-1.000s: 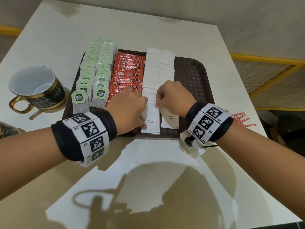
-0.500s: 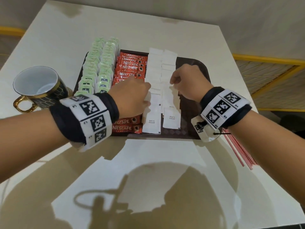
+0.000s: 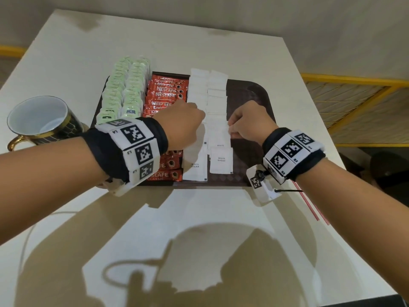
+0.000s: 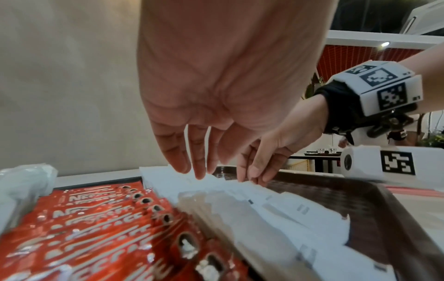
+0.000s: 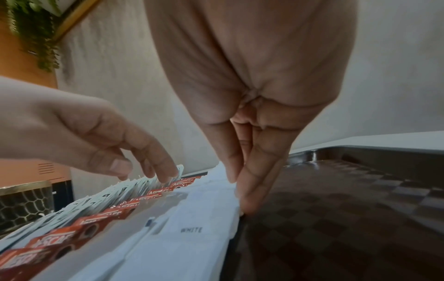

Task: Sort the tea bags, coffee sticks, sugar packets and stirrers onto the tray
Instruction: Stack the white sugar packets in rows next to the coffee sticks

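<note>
A dark brown tray (image 3: 250, 98) holds two rows of green tea bags (image 3: 126, 89), a column of red coffee sticks (image 3: 166, 91) and two rows of white sugar packets (image 3: 221, 160). My left hand (image 3: 197, 114) hangs over the left edge of the sugar rows, its straight fingers (image 4: 192, 163) pointing down onto the packets. On the other side, my right hand (image 3: 232, 129) presses straight fingers (image 5: 250, 190) against the right edge of the sugar packets (image 5: 192, 228). Neither hand holds anything. Thin red stirrers (image 3: 309, 207) lie on the table right of the tray, partly hidden by my right arm.
A black and gold cup (image 3: 37, 120) stands on the white table (image 3: 199, 218) just left of the tray. The right part of the tray (image 5: 348, 209) is bare. A yellow railing (image 3: 354, 85) runs beyond the table's right edge.
Both hands slid away from the near end of the sugar rows towards the middle. The right hand went farthest half a second ago and has come back a little.
</note>
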{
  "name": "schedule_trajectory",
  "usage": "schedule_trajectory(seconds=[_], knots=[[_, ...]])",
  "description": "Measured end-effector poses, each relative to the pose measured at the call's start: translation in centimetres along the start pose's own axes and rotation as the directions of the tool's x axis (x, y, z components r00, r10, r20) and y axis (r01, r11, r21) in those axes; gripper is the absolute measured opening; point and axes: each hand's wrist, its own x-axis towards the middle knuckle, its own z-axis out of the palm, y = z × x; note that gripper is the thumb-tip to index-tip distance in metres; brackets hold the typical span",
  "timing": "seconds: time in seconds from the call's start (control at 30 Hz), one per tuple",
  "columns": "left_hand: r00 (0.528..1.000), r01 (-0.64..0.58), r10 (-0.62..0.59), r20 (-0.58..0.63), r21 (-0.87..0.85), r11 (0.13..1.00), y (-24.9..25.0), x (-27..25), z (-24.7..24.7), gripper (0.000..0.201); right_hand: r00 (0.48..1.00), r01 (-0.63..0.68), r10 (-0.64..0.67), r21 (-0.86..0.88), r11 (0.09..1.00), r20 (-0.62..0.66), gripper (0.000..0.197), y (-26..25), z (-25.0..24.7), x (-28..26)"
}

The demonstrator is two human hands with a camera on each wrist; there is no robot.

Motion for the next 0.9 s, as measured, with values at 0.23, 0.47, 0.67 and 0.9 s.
schedule_trajectory(seconds=[0.23, 0.47, 0.67, 0.9], knots=[[0.997, 0.009, -0.006, 0.077, -0.041, 0.999, 1.1, 1.1, 0.7, 0.018, 0.998, -0.062, 0.062, 0.022, 0.998, -0.025, 0.01, 0.5, -0.4, 0.4], [0.995, 0.091, -0.091, 0.039, 0.011, 0.996, 0.7, 2.8, 0.0, 0.017, 0.996, -0.089, 0.089, 0.122, 0.989, 0.001, 0.018, -0.1, -0.4, 0.9], [0.979, 0.196, -0.2, -0.031, -0.092, 0.976, -0.6, 6.0, 0.2, 0.018, 0.996, -0.06, 0.064, 0.069, 0.996, -0.059, 0.008, -0.5, -0.6, 2.7], [0.969, 0.241, -0.245, -0.016, -0.121, 0.963, -0.7, 8.1, 0.1, 0.015, 0.995, -0.103, 0.102, 0.114, 0.988, 0.015, 0.015, -1.3, -0.3, 3.6]])
